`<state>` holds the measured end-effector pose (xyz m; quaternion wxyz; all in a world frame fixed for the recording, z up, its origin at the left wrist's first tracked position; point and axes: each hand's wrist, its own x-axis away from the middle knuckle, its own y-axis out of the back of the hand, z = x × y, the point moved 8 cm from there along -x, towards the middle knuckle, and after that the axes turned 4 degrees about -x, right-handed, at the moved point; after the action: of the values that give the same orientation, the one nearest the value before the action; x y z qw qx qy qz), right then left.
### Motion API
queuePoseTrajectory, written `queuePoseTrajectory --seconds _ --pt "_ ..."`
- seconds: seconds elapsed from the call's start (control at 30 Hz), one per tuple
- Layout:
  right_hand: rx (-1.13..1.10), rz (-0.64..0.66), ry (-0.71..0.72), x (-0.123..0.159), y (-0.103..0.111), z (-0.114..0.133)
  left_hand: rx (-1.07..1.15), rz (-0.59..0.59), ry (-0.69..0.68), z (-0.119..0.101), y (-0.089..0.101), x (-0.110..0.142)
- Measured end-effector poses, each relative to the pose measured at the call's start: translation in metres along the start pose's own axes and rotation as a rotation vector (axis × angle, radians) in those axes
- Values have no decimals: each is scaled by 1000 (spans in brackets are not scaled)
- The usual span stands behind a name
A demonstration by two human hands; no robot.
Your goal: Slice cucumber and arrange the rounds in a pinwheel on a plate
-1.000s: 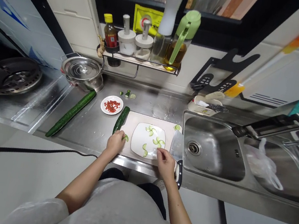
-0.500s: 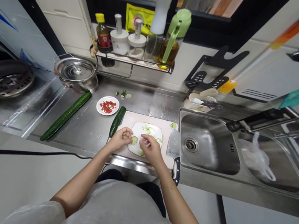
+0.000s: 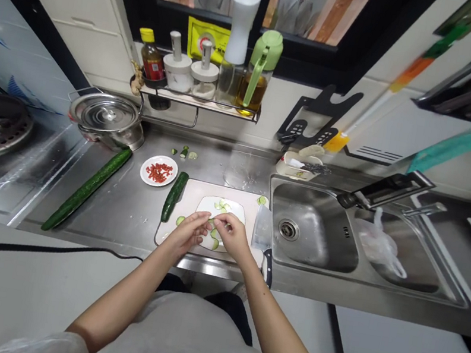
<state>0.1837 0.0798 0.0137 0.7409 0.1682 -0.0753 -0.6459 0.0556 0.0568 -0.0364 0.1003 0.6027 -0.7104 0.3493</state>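
Observation:
My left hand [image 3: 189, 232] and my right hand [image 3: 229, 233] meet over a white plate [image 3: 230, 205] that lies on a pale cutting board [image 3: 190, 193]. Both hands pinch at a thin cucumber slice [image 3: 212, 220] between their fingertips. Several cucumber slices [image 3: 222, 204] lie on the plate. One slice [image 3: 180, 220] rests on the board by my left hand. A half cucumber [image 3: 174, 196] lies along the board's left edge. A cleaver [image 3: 262, 236] sits at the board's right edge, its black handle toward me.
A whole cucumber [image 3: 87, 188] lies left on the steel counter, near a small dish of red chilli [image 3: 158, 170] and a lidded pot [image 3: 105, 115]. A sink [image 3: 311, 234] is on the right. Bottles stand on a rack [image 3: 201, 83] behind.
My hands have come together over the plate's near side, now both pinching one slice. The view has tilted up and shifted right.

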Motion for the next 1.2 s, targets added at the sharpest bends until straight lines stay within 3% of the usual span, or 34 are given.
queuePoseTrajectory --seconds 0.17,0.37,0.57,0.73,0.83,0.93,1.2 --pt "-33 -20 -29 2 6 -5 31 -19 -50 -7 -4 -2" --pt "-125 -26 -142 2 6 -19 -123 -71 -183 -18 -3 -4" --pt "-186 50 -228 -1 3 -28 -261 -99 -392 -28 -2 -7" --pt "-232 185 -356 3 -6 -48 -457 -186 -434 -16 12 -13" --pt "-132 219 -402 6 -8 -65 -638 -235 -399 -1 19 -18" --pt "22 231 -356 8 -8 -75 -832 -223 -354 10 18 -21" --pt "386 280 -229 11 -12 -67 -1265 -195 -303 12 1 -17"
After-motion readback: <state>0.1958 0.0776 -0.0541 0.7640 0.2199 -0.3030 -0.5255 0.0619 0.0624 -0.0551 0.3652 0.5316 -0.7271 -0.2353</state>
